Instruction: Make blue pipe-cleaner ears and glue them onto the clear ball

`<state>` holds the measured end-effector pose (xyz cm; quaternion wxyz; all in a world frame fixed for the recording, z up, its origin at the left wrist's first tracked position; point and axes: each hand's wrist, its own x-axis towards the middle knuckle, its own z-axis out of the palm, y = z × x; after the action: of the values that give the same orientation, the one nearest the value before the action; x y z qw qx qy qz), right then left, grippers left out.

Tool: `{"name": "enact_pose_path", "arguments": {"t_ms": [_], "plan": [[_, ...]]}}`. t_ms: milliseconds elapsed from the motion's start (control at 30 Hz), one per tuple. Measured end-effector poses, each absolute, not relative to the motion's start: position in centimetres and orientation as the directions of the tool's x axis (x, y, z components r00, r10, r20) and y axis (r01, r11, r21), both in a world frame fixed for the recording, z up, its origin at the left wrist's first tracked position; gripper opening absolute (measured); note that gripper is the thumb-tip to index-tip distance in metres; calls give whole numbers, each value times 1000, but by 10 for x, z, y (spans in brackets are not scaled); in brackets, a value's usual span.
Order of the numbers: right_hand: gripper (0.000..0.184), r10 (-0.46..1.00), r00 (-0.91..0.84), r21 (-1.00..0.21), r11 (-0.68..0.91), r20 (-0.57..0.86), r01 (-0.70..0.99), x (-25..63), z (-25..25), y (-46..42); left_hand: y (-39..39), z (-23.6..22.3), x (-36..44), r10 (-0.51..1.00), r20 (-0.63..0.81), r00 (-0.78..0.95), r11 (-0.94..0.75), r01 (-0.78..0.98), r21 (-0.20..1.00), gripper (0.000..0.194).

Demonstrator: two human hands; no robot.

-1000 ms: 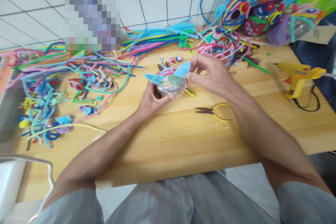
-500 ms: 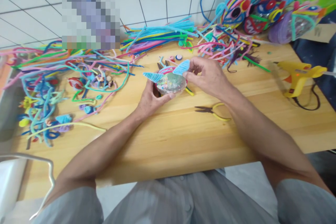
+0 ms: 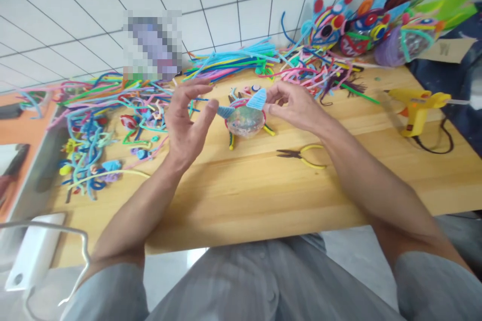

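Observation:
A clear rounded plastic craft piece [image 3: 245, 121] rests on the table, trimmed with pink pipe cleaner and with green-yellow legs below. Two blue ear shapes of coiled pipe cleaner rise from it. My right hand [image 3: 295, 106] is closed, thumb and fingers at the edge of the right blue ear [image 3: 257, 100]. My left hand [image 3: 189, 128] is raised beside the left blue ear [image 3: 225, 111], holding nothing, thumb and fingers apart. That ear's outer end is partly behind my left thumb. Yellow-handled pliers [image 3: 303, 155] lie in front of my right hand.
A yellow glue gun [image 3: 417, 105] with a cord sits at the right. Bundled pipe cleaners [image 3: 233, 60] lie along the tiled wall. Loose coiled pieces [image 3: 88, 155] cover the left. Several decorated bottle figures [image 3: 327, 27] stand at the back right. A white metal bar [image 3: 81, 233] is at lower left.
My left hand has let go of the craft piece and moved left and up, its fingers spreading. My right hand stays by the right ear. The camera view has shifted to the left.

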<state>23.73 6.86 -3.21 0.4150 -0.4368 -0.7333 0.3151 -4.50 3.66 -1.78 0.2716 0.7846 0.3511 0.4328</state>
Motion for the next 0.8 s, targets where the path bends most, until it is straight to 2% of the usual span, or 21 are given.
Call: {"name": "enact_pose_path", "arguments": {"t_ms": [100,200,333,400,567,800], "plan": [[12,896,-265,-804,438,356,402,236,-31,69,32,-6,-25,772,508,381,-628,336,702,72],[8,892,-268,-792,448,364,416,234,-31,69,43,-1,-10,755,498,426,-650,385,655,55],[9,878,-286,-765,475,383,434,231,-29,68,65,7,1,731,400,553,-682,575,452,25],[9,876,-288,-758,479,386,443,230,-28,67,71,9,3,736,395,549,-676,627,387,23],[8,884,-274,-747,467,379,474,228,-27,65,76,9,-1,728,420,542,-685,591,425,25],[11,876,-267,-720,482,401,499,225,-30,65,80,13,1,740,316,594,-673,664,326,10]]}}
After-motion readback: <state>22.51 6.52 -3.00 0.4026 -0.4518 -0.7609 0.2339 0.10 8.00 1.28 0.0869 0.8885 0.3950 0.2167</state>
